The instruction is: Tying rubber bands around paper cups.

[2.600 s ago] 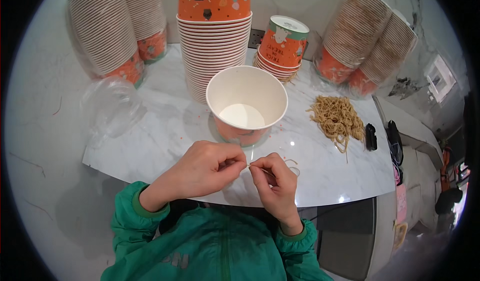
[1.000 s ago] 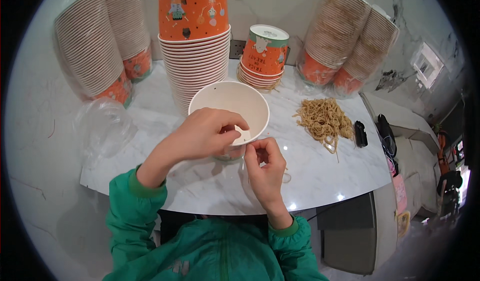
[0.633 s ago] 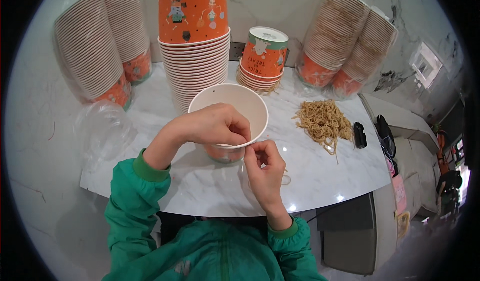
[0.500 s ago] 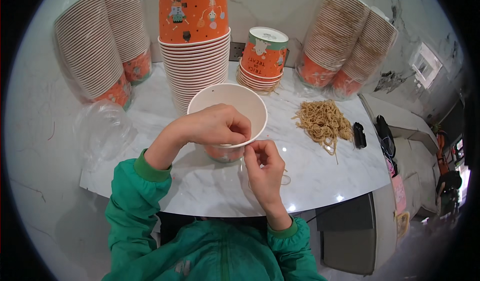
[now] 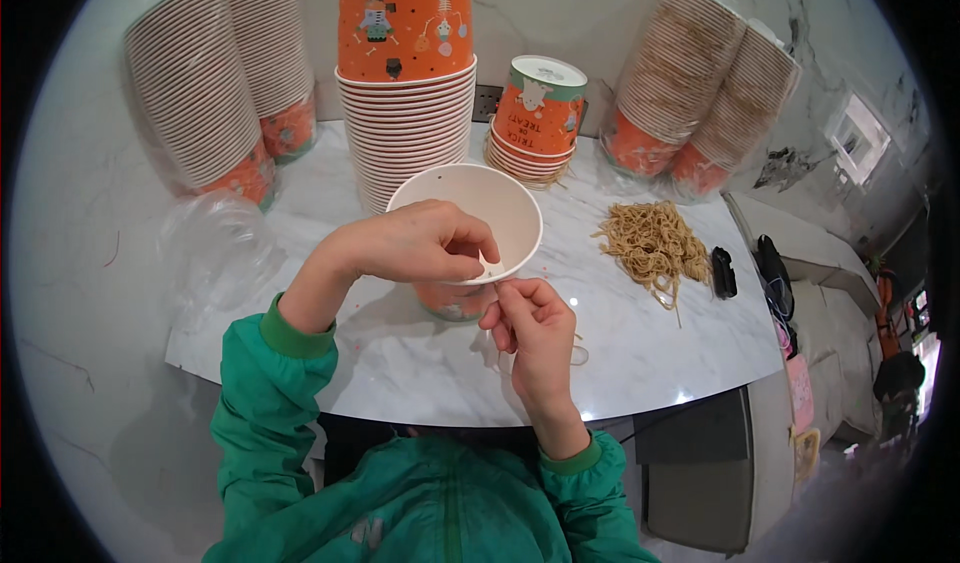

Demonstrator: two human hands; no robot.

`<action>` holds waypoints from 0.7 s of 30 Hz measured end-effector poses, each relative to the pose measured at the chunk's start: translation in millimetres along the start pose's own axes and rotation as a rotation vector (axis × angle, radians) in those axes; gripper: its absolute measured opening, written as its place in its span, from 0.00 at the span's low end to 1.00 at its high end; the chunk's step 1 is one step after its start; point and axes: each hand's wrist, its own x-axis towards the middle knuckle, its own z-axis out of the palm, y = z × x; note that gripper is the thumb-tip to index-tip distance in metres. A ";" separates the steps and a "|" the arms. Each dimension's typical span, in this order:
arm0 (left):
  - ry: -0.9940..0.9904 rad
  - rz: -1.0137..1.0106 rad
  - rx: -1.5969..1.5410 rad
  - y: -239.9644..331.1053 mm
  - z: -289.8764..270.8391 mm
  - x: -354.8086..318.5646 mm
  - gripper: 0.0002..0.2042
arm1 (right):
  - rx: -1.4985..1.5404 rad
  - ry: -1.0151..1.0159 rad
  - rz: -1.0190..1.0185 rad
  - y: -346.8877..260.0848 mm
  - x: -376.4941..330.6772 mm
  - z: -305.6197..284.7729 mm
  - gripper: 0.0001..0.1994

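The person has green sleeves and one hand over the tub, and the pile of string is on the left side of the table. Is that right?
Not quite: the string is piled on the right side of the table, as the head view shows. The rest is right: the sleeves are green, and the left hand is over the tub.

The white-lined orange bucket (image 5: pixel 508 208) stands mouth-up on the table (image 5: pixel 400 383).

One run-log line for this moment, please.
left hand: partly inside white-lined orange paper bucket | right hand: outside, at its near side | tangled tan string pile: right, on white marbled table
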 end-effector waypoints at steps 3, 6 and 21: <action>-0.114 -0.008 -0.026 2.2 -4.4 4.8 0.11 | -0.039 0.045 -0.038 -3.0 -2.0 4.5 0.07; -0.178 -0.040 -0.057 2.1 -5.4 12.9 0.10 | -0.080 0.074 -0.053 -4.8 -3.5 7.3 0.07; 0.557 0.102 0.428 29.8 29.2 -41.7 0.03 | -0.013 -0.217 0.380 9.7 -17.0 -22.6 0.12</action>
